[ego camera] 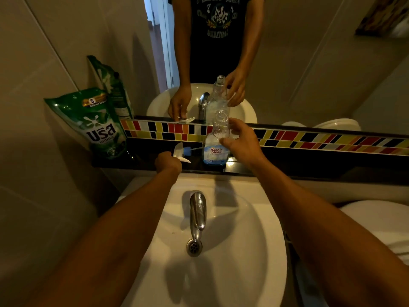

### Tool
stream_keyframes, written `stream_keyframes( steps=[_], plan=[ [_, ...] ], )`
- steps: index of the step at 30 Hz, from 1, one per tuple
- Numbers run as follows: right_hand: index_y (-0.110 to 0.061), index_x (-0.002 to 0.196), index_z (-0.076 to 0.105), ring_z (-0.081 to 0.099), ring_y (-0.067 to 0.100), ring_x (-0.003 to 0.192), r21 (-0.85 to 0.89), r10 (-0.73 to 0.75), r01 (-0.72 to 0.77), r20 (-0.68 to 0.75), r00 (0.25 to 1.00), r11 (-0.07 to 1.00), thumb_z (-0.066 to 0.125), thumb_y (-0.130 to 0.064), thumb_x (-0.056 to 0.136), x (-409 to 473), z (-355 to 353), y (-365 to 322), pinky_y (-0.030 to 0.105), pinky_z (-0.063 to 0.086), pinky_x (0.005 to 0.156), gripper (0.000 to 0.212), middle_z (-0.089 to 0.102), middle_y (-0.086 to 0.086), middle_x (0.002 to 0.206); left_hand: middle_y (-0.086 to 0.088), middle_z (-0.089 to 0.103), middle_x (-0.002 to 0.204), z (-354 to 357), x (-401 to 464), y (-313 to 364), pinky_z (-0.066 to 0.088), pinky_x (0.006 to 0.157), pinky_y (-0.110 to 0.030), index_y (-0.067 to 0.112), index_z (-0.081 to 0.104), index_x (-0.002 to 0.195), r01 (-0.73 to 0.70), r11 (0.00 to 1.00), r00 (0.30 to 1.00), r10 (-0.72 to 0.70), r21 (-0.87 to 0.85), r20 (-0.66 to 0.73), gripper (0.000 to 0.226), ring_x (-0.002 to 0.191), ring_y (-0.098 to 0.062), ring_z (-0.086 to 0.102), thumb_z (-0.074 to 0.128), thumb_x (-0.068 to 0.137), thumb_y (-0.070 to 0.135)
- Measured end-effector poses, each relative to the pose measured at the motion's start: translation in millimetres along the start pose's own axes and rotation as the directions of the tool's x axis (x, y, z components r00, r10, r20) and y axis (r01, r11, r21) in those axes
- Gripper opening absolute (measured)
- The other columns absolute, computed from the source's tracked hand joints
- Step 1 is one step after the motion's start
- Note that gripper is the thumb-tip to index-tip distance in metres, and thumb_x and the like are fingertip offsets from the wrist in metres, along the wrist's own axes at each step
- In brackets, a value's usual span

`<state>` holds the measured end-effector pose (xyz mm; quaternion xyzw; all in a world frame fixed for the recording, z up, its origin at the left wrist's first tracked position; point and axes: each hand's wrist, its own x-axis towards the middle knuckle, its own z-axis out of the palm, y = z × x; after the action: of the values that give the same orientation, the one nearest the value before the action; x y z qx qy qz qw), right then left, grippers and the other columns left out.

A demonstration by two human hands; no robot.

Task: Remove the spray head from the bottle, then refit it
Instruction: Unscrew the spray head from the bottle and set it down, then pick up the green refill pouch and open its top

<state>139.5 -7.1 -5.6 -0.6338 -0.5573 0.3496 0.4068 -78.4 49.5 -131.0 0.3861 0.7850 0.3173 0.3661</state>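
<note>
A clear plastic bottle (215, 149) with a little blue liquid and a pale label stands upright on the dark shelf (287, 167) behind the sink, its neck bare. My right hand (241, 141) wraps around the bottle's upper body from the right. The white spray head (179, 152) with its blue collar and thin dip tube lies on the shelf to the left of the bottle. My left hand (168, 162) rests on the spray head, fingers closed over its white trigger end.
A green detergent pouch (97, 125) leans against the wall at the shelf's left end. A white sink (221, 229) with a chrome tap (197, 211) sits below my arms. A mirror (309, 63) rises above the coloured tile strip (309, 138); a toilet (376, 224) stands at right.
</note>
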Motion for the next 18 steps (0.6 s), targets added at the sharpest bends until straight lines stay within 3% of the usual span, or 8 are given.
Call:
stream_keyframes(
  steps=[4,6,10,12,15,18],
  plan=[
    [-0.021,0.137,0.050,0.060,0.015,0.112,-0.038,-0.102,0.095,-0.270,0.957,0.995,0.071,-0.013,0.094,-29.1,11.4,0.7,0.034,0.063,0.085,0.048,0.051,0.003,0.136,-0.015,0.059,0.132,-20.1,-23.5,0.6,0.053,0.089,-0.039,0.012,0.060,0.133,-0.104,0.994,0.994,0.103,0.025,0.030,0.038,0.113,-0.034,0.063,0.064,0.096,0.019],
    [-0.019,0.129,0.051,0.063,0.015,0.108,-0.077,-0.147,0.129,-0.315,0.938,0.989,0.068,-0.016,0.097,-43.3,22.6,-0.4,0.034,0.064,0.082,0.036,0.054,0.003,0.127,-0.014,0.061,0.129,-36.7,-36.6,3.1,0.051,0.082,-0.035,0.011,0.062,0.129,-0.204,0.976,0.978,0.201,0.071,0.047,0.035,0.107,-0.030,0.064,0.063,0.096,0.022],
    [-0.020,0.122,0.055,0.061,0.009,0.093,-0.136,-0.243,0.215,-0.235,0.941,0.967,0.065,-0.015,0.099,-60.1,50.5,-8.7,0.028,0.059,0.078,0.026,0.057,-0.002,0.114,-0.014,0.067,0.121,-76.6,-55.6,2.5,0.046,0.084,-0.031,0.004,0.062,0.131,-0.335,0.937,0.942,0.331,0.096,0.055,0.037,0.109,-0.027,0.064,0.064,0.096,0.016],
    [-0.018,0.124,0.057,0.061,0.009,0.095,-0.126,-0.273,0.253,-0.181,0.945,0.959,0.064,-0.014,0.099,-63.9,63.7,-16.0,0.032,0.059,0.082,0.026,0.059,-0.003,0.112,-0.016,0.066,0.126,-100.5,-63.1,0.0,0.046,0.090,-0.032,0.005,0.060,0.134,-0.333,0.936,0.943,0.330,0.110,0.049,0.040,0.116,-0.030,0.062,0.064,0.095,0.018],
    [-0.014,0.138,0.055,0.061,0.017,0.113,-0.115,-0.290,0.280,-0.085,0.953,0.953,0.062,-0.013,0.100,-64.6,84.4,-28.9,0.036,0.056,0.095,0.039,0.062,0.004,0.129,-0.015,0.060,0.138,-138.2,-70.8,-4.3,0.046,0.101,-0.037,0.008,0.055,0.140,-0.296,0.950,0.955,0.294,0.096,0.031,0.047,0.125,-0.030,0.057,0.064,0.096,0.020],
    [-0.015,0.147,0.050,0.054,0.013,0.122,-0.127,-0.321,0.318,-0.002,0.947,0.940,0.061,-0.011,0.099,-61.8,104.8,-47.4,0.036,0.051,0.101,0.050,0.056,0.006,0.143,-0.014,0.061,0.138,-174.2,-72.2,-8.9,0.047,0.104,-0.039,0.010,0.056,0.141,-0.303,0.950,0.951,0.307,0.073,-0.037,0.048,0.124,-0.031,0.058,0.064,0.094,0.019]
  ],
)
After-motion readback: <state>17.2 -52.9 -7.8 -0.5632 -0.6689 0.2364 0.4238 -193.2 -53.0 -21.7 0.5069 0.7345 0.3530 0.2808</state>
